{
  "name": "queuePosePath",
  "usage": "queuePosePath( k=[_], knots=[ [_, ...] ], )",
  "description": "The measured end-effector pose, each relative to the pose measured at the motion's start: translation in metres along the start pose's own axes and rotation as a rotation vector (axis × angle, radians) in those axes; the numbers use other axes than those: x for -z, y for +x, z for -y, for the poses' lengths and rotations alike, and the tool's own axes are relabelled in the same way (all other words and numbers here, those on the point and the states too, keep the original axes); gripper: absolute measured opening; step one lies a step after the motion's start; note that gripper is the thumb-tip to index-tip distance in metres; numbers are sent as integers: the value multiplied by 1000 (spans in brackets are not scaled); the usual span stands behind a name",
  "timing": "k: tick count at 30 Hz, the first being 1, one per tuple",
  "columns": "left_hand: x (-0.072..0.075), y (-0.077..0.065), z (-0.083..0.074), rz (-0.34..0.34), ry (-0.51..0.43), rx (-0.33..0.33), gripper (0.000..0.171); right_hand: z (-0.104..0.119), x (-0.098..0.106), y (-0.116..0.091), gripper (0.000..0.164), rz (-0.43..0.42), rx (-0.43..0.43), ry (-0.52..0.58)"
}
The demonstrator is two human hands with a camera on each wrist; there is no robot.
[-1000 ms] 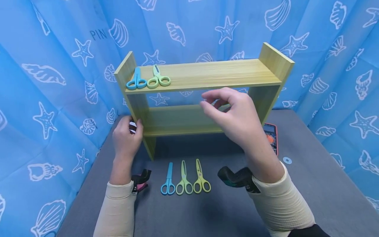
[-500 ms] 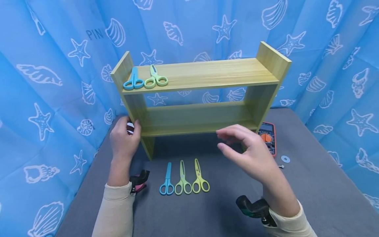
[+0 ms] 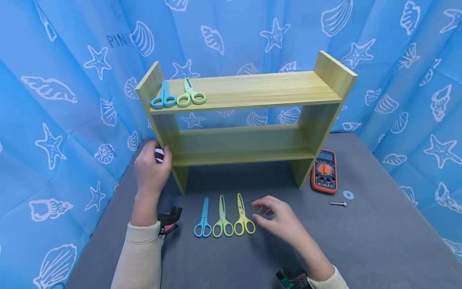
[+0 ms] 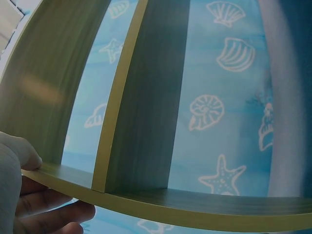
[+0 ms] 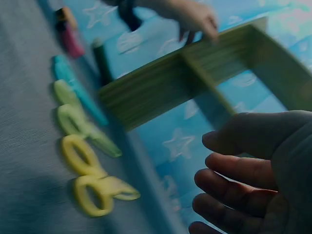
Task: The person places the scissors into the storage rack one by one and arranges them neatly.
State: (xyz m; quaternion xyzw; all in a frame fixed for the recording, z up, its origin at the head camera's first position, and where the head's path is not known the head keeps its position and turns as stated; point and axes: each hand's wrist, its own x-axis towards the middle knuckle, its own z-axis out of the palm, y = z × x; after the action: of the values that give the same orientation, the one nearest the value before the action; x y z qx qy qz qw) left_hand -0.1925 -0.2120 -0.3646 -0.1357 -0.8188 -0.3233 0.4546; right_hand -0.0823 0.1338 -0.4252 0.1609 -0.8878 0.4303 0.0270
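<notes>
My left hand (image 3: pixel 152 166) grips the left side panel of a wooden shelf (image 3: pixel 234 158). In the left wrist view its thumb (image 4: pixel 31 158) lies on the inner face, with the fingers outside. Just right of the yellow scissors (image 3: pixel 243 218), my right hand (image 3: pixel 276 218) hovers with loosely bent fingers and holds nothing. Light green scissors (image 3: pixel 222 218) and blue scissors (image 3: pixel 204 218) lie in a row with them on the grey table. On the top board rest another blue pair of scissors (image 3: pixel 164 96) and another green pair of scissors (image 3: pixel 190 94).
Right of the shelf lie an orange-and-black multimeter (image 3: pixel 324 172), a washer (image 3: pixel 348 195) and a bolt (image 3: pixel 338 204). A dark and pink object (image 5: pixel 69 34) sits near my left forearm in the right wrist view. A blue shell-print curtain (image 3: pixel 231 36) hangs behind.
My right hand has come down from in front of the upper shelf to beside the yellow scissors. My left hand stays on the side panel.
</notes>
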Motion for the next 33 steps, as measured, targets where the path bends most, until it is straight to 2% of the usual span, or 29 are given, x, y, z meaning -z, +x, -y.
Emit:
queuePosePath(
  k=[6,9,14,18,24,29,33],
  knots=[
    [-1,0,0,1,-1,4,19,-16,-23,4,20,25,-102,-65],
    [-1,0,0,-1,-2,6,19,-21,-34,5,16,28,-145,-146],
    [-1,0,-1,-4,2,1,19,-28,-49,5,7,17,-138,-299],
    [0,0,0,-5,2,-5,18,-29,-55,6,6,-6,-124,-323],
    [1,-1,0,-9,-6,-3,18,-23,-47,4,9,-2,-146,-253],
    [0,0,0,-4,0,-2,19,-7,-26,2,10,2,-207,-154],
    [0,0,0,-6,-1,1,19,7,-6,-1,8,-8,-247,-132]
  ],
)
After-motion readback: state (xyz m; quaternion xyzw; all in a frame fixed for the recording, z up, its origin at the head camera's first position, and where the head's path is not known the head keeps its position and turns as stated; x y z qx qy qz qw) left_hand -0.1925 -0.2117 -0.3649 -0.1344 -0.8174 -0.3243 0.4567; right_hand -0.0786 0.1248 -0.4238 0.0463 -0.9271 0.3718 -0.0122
